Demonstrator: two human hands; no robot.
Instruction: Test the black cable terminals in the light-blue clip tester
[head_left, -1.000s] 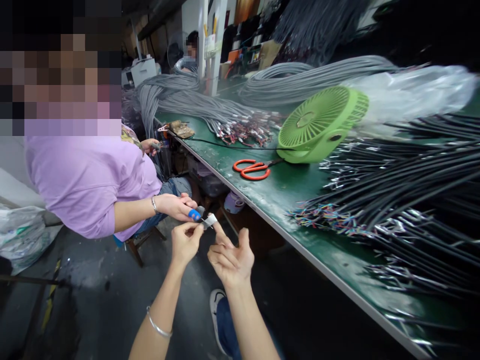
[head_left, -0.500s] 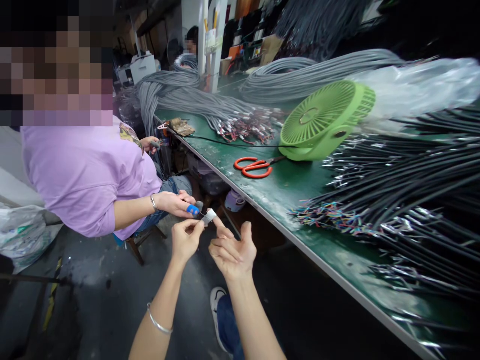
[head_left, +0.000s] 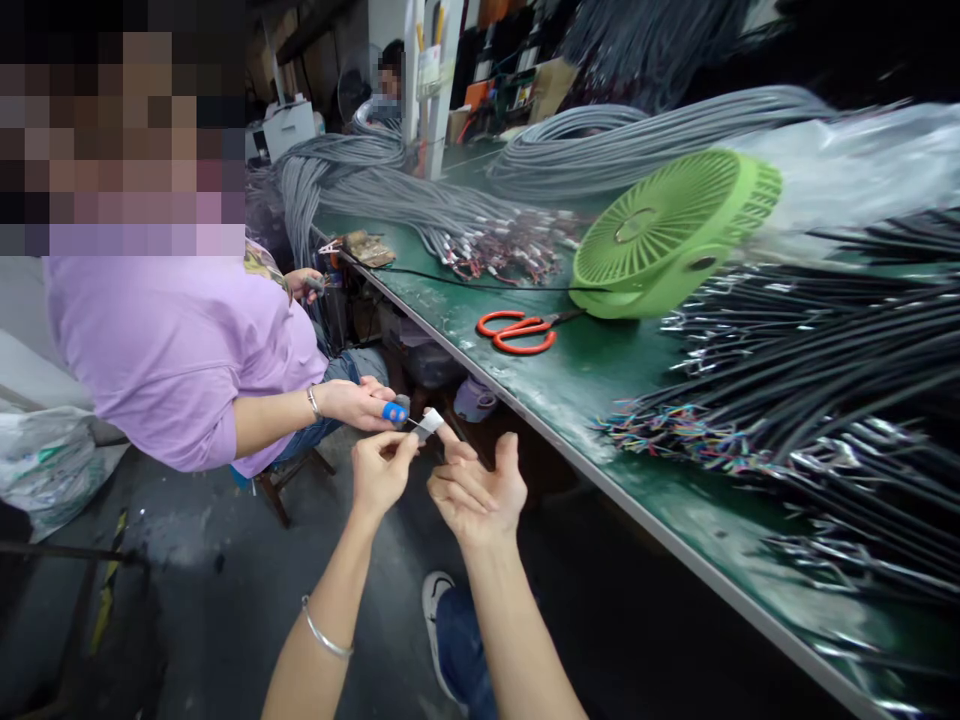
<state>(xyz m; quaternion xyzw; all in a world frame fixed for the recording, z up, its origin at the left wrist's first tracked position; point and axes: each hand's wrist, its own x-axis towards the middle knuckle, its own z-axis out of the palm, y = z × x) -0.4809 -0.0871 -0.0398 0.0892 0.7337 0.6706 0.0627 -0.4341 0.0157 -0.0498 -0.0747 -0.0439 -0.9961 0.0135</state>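
My left hand (head_left: 381,472) pinches the end of a short strip of whitish tape (head_left: 429,428) between thumb and fingertips. The strip reaches across to the raised index fingertip of my right hand (head_left: 476,492) and lies around or against it. That hand is palm up, with its thumb spread and its other fingers loosely bent, gripping nothing. Just beyond the strip is a co-worker's hand (head_left: 352,402) with a blue covering (head_left: 394,411) on one finger. A thin dark sliver, its kind unclear, runs from that finger to the strip.
On the green bench (head_left: 465,320) to the right lie red-handled scissors (head_left: 523,333), a green fan (head_left: 667,235), black cables (head_left: 840,340) with stripped ends and grey cable bundles (head_left: 420,205). The co-worker in a lilac shirt (head_left: 165,350) sits at the left. A plastic bag (head_left: 52,460) rests on the floor.
The view has shifted slightly, so the bench things and both my hands appear a little farther right. My hold on the strip looks the same.
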